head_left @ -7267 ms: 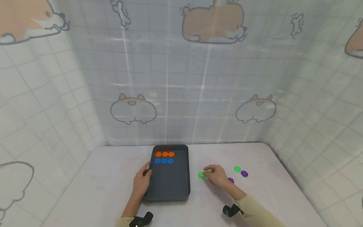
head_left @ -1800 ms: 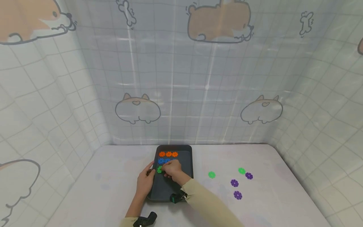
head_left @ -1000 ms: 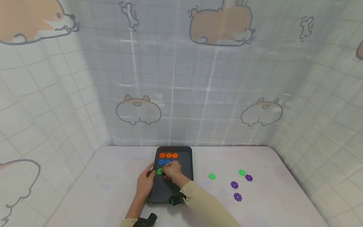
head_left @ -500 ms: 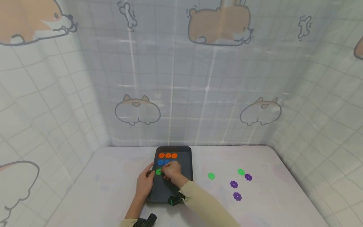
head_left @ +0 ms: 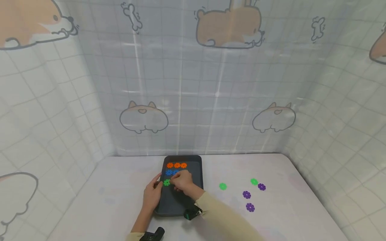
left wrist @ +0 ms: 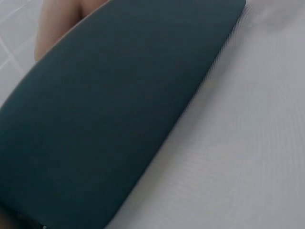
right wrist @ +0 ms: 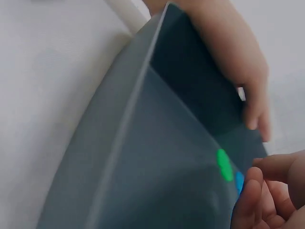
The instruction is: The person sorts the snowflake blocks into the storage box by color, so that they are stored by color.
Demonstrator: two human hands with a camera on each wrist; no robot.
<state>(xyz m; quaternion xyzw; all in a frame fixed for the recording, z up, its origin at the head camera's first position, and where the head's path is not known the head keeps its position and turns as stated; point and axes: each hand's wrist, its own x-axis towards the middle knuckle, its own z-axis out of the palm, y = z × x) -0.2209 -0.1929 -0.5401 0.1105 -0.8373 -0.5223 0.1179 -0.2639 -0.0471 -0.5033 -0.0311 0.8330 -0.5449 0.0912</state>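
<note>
A dark grey rectangular tray [head_left: 181,201] stands on the table. My left hand [head_left: 152,195] grips its left rim, thumb at the edge. In the tray lie three orange flower-shaped interlocking discs [head_left: 177,165] in a row at the back. Below them is a row of blue flower-shaped discs [head_left: 169,172], partly hidden by my right hand [head_left: 183,181]. A green flower-shaped disc [head_left: 167,182] lies below the blue row, near the left wall. My right hand is just right of it, fingers curled and thumb near the index finger; in the right wrist view nothing shows between them.
Right of the tray, two loose green discs [head_left: 222,186] and three purple discs [head_left: 246,194] lie flat on the white table [head_left: 120,187]. A patterned curtain [head_left: 193,100] encloses the back and sides.
Since the oldest frame, my right hand has carried a green disc from the table into the tray. Over the last half second its fingers have drawn slightly right, off that disc. The left hand stays put.
</note>
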